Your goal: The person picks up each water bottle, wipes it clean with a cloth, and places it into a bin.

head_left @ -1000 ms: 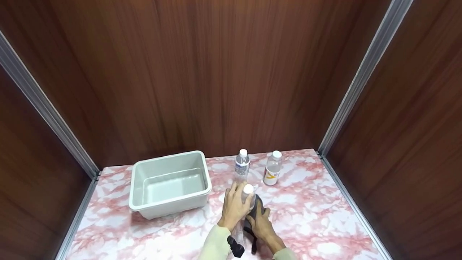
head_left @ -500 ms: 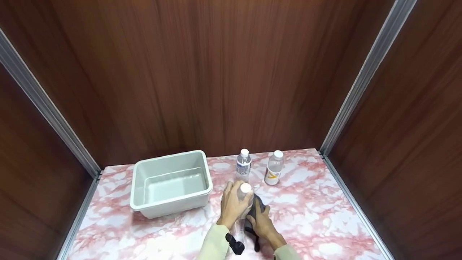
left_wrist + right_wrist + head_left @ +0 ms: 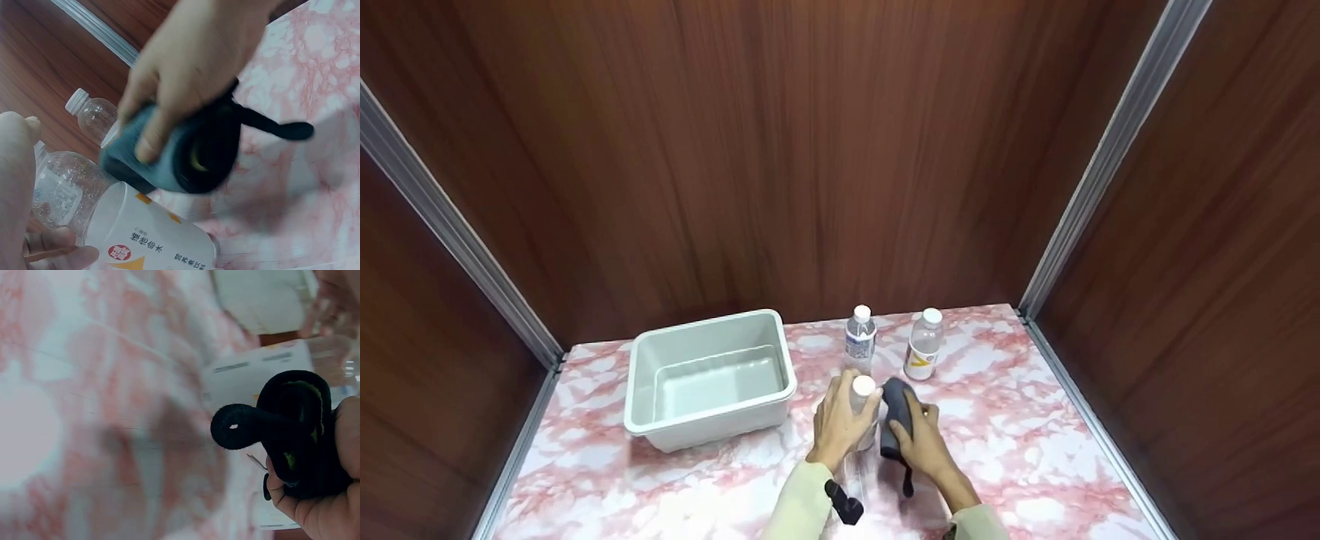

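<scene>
In the head view's lower centre, I'm having the left hand [image 3: 838, 424] curl its fingers round the clear bottle [image 3: 867, 436], probably to steady it upright, while the right hand [image 3: 924, 444] is gripping the dark object [image 3: 895, 409] by its sides, likely leaving its strap [image 3: 908, 481] free.

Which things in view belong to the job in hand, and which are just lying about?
Likely in the job, being held:
front bottle, in the left hand
dark strapped item, in the right hand

Not held, perhaps just standing about:
blue-labelled bottle
yellow-marked bottle
pale bin, though it may serve
</scene>
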`<state>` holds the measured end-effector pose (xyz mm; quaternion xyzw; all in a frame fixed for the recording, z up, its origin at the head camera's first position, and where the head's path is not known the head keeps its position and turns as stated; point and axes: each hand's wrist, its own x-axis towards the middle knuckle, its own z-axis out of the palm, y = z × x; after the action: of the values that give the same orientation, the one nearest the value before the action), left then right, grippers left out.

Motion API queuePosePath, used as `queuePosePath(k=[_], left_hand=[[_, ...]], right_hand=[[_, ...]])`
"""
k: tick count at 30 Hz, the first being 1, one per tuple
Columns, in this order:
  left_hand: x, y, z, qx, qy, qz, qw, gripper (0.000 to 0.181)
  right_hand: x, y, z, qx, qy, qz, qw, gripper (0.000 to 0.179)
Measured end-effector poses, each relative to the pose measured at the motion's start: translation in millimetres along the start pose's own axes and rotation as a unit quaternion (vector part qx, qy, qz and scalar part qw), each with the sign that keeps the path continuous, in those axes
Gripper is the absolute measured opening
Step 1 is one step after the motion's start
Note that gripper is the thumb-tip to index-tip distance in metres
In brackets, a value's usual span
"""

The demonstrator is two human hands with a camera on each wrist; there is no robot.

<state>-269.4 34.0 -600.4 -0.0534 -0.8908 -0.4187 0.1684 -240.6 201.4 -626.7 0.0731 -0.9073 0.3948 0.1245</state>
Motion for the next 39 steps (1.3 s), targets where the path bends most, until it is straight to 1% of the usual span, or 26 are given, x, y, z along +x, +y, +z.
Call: queuePosePath(k=[4,8,13,17,19,23,29,35,39], left_hand=[[2.0,-3.6,-2.7,-0.005,-0.019,-0.019,0.9996,0.044],[3.4,-6.2,-4.3,-0.014,-0.021,-0.035,0.9991,0.036],[1.4,-7.7,-1.1,-0.02,-0.016,-0.055,0.9981,0.032],[0.0,-6.3,0.2,-0.026,-0.023,-0.064,0.9973,0.033],[0.2,-5.0,-1.2,-0.034,-0.032,-0.065,0.9968,0.033],[1.5,-3.9,-2.9,-0.05,-0.038,-0.058,0.9963,0.032],[1.2,-4.9,-2.7,-0.064,-0.036,-0.062,0.9954,0.03],[1.7,-4.9,-3.7,-0.076,-0.05,-0.044,0.9949,0.029],[2.8,-5.1,-5.3,-0.081,-0.058,-0.041,0.9942,0.029]], right_hand=[[5.6,-12.1,-8.7,0.011,0.008,-0.009,0.9999,0.061],[8.6,-23.7,-10.9,0.014,0.007,-0.024,0.9996,0.061],[7.3,-32.2,-7.4,0.013,0.002,-0.038,0.9992,0.061],[5.2,-34.7,-0.8,0.015,0.0,-0.04,0.9991,0.062],[4.2,-35.4,3.3,0.017,0.001,-0.04,0.9991,0.063],[2.7,-36.2,11.7,0.014,0.009,-0.043,0.9989,0.063],[1.3,-37.4,20.6,0.002,0.007,-0.051,0.9987,0.063],[-1.1,-35.8,25.5,-0.02,0.017,-0.063,0.9977,0.061],[-1.7,-34.0,28.2,-0.033,0.021,-0.072,0.9966,0.06]])
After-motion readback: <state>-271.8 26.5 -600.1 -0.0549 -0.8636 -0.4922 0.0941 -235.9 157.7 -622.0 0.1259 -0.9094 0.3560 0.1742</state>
